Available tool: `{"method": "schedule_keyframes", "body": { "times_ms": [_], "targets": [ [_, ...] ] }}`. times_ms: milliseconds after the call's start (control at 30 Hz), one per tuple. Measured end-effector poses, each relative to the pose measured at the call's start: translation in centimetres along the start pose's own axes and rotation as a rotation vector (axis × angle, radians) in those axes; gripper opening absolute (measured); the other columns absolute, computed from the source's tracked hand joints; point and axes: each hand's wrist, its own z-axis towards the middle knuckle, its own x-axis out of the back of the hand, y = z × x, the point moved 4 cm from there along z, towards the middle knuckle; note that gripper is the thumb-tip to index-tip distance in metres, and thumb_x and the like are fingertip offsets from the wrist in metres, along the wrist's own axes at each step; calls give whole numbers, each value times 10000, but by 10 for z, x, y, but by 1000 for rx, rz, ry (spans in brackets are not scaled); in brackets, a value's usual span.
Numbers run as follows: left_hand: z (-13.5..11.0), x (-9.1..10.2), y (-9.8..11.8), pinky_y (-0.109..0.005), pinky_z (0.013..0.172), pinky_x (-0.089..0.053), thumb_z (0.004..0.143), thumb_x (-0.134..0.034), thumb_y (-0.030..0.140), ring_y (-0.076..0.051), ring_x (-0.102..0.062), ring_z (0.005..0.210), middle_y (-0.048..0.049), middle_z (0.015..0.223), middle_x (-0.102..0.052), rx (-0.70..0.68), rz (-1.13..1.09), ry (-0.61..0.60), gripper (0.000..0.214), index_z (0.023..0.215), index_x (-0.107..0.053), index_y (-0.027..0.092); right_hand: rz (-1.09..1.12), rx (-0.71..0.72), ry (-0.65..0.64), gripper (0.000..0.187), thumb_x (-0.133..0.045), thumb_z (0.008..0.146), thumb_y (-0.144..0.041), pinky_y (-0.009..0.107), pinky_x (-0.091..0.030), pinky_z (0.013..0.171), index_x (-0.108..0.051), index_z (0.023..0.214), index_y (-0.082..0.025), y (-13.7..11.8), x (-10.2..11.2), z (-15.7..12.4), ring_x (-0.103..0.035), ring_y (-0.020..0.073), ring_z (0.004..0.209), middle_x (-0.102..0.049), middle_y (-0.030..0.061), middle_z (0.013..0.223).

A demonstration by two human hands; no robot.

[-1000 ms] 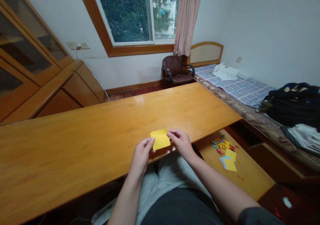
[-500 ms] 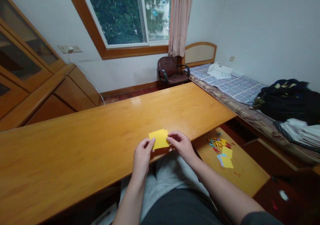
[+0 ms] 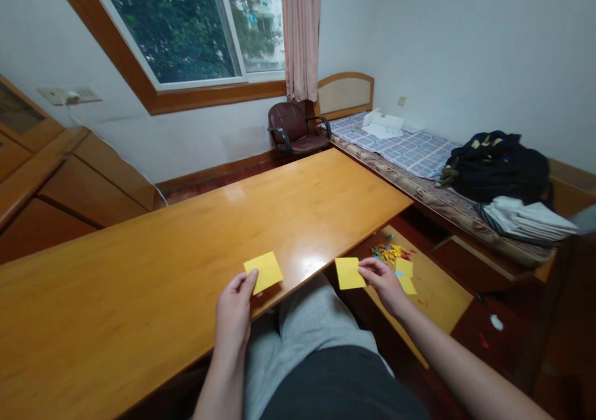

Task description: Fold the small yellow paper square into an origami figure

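Between thumb and fingers, my left hand point(image 3: 236, 302) grips a square yellow paper point(image 3: 266, 272) just above the front edge of the table; whether it is one sheet or more I cannot tell. Off to the right, my right hand point(image 3: 382, 281) pinches a second yellow paper point(image 3: 349, 273) by its right side, past the table edge. The two papers are apart. Beyond my right hand, on a lower wooden board, lie more yellow papers point(image 3: 404, 267) with a bit of blue, and a heap of small folded yellow, red and blue pieces point(image 3: 390, 252).
The long wooden table point(image 3: 162, 271) stretches across in front of me. A lower board point(image 3: 442, 305) stands at its right. Behind are a brown armchair point(image 3: 293, 131) and a bed point(image 3: 395, 150) with a black bag point(image 3: 498, 168) and folded white cloth point(image 3: 521, 218). Wooden drawers point(image 3: 88, 187) are at the left.
My hands, earlier together on the yellow papers, have come apart. My right hand has carried one paper rightward, and the other stays in my left hand. The view has turned right.
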Motion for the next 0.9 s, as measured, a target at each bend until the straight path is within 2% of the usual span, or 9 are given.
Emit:
{"method": "schedule_keyframes", "body": {
  "times_ms": [133,233,300,400,600,767,900],
  "targets": [
    [7,1,3,-256,586,-493,606,-748,564,-190,-624,688,-42,753,-672,5,-15,31,489,833,-635,146,-3,-105,318,383,-798,590,-436,246,-366,506,-662,827,-168,66,101,-12,-479,120,549,-612,10,717],
    [12,-2,8,-267,639,-500,602,-744,538,-183,-627,689,-35,745,-670,-22,6,40,489,876,-610,156,-133,-267,451,368,-767,522,-406,253,-375,495,-678,776,-155,117,148,-20,-488,134,516,-578,-10,585],
    [13,-3,8,-277,680,-500,588,-752,524,-184,-631,707,-25,742,-668,-21,20,53,523,927,-592,159,-158,-324,508,267,-734,493,-344,258,-371,474,-653,654,-146,139,166,-22,-491,145,491,-561,-3,521],
    [13,0,6,-280,702,-488,580,-758,534,-182,-627,723,-12,743,-664,-18,73,64,596,1004,-578,156,-154,-354,577,199,-700,485,-299,259,-383,465,-628,594,-149,156,179,-19,-497,145,469,-553,-3,492],
    [18,14,-2,-284,720,-472,599,-731,578,-193,-629,772,-23,784,-679,-32,200,93,686,1109,-569,149,-84,-334,725,269,-677,511,-288,249,-392,435,-641,731,-137,170,190,2,-501,133,453,-575,5,534],
    [21,18,-1,-292,714,-479,606,-711,576,-205,-638,769,-13,741,-673,-29,233,84,652,1089,-577,159,-67,-359,810,164,-668,561,-278,274,-415,417,-598,665,-172,185,198,9,-529,164,442,-559,23,497],
    [21,17,3,-309,720,-490,587,-705,559,-215,-640,764,-19,746,-669,-22,224,89,613,1041,-586,164,-53,-401,826,195,-658,583,-315,260,-419,385,-597,682,-158,193,203,8,-499,151,390,-531,0,456]
  ]
}}
